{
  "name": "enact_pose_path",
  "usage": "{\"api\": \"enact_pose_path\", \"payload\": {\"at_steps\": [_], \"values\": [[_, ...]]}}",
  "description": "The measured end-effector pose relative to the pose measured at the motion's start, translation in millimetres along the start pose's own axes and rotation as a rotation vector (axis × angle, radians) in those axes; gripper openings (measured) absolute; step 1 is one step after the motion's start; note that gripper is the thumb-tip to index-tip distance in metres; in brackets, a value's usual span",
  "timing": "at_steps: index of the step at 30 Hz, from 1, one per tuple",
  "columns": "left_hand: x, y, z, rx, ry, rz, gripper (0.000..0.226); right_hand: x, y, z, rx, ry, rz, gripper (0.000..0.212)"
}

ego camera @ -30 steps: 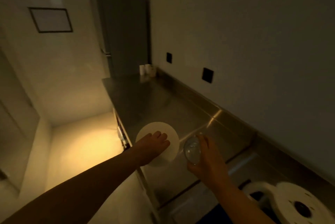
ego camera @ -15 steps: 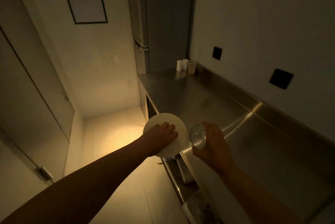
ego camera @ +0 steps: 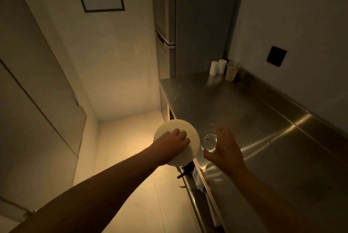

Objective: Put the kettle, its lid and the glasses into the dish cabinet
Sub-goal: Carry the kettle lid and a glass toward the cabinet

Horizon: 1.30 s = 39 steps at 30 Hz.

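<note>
The left hand [ego camera: 172,144] grips a round white lid [ego camera: 180,142], held out past the steel counter's [ego camera: 235,115] front edge, over the floor [ego camera: 131,148]. Just beside it, the right hand [ego camera: 224,149] curls around an empty-looking glass [ego camera: 208,141] above the counter's near corner. Both have swung left since a second ago.

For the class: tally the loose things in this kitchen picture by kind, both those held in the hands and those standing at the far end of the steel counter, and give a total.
White round lid, in the left hand: 1
Clear glass, in the right hand: 1
White cylinders at the far end: 2
Pale cup beside them: 1
Total: 5
</note>
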State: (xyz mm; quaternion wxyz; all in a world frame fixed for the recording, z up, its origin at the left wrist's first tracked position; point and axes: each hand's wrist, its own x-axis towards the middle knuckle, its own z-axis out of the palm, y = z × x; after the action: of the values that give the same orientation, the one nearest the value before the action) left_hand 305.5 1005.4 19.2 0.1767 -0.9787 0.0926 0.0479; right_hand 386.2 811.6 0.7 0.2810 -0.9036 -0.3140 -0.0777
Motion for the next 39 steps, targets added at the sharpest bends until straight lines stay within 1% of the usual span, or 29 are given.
{"api": "enact_pose_path", "payload": {"at_steps": [5, 11, 16, 21, 24, 27, 35, 39], "values": [[54, -69, 29, -0.081, -0.044, -0.012, 0.079, 94, 8, 45, 0.024, -0.054, 0.031, 0.09], [122, -151, 63, -0.08, -0.043, 0.033, 0.075, 188, 13, 98, 0.015, -0.077, 0.07, 0.091], [193, -222, 98, -0.089, -0.04, 0.106, 0.07, 269, 16, 140, -0.02, -0.042, 0.204, 0.092], [261, -279, 126, -0.071, -0.055, 0.224, 0.073, 335, 28, 173, -0.069, 0.003, 0.344, 0.094], [296, -299, 135, -0.08, -0.071, 0.279, 0.074, 363, 39, 185, -0.067, 0.032, 0.409, 0.094], [327, -312, 140, -0.092, -0.074, 0.312, 0.072, 390, 53, 194, -0.064, 0.027, 0.466, 0.095], [402, -325, 142, -0.114, -0.133, 0.367, 0.074, 455, 100, 210, -0.064, 0.028, 0.518, 0.095], [430, -328, 145, -0.124, -0.149, 0.376, 0.068, 480, 121, 216, -0.059, 0.029, 0.535, 0.096]]}}
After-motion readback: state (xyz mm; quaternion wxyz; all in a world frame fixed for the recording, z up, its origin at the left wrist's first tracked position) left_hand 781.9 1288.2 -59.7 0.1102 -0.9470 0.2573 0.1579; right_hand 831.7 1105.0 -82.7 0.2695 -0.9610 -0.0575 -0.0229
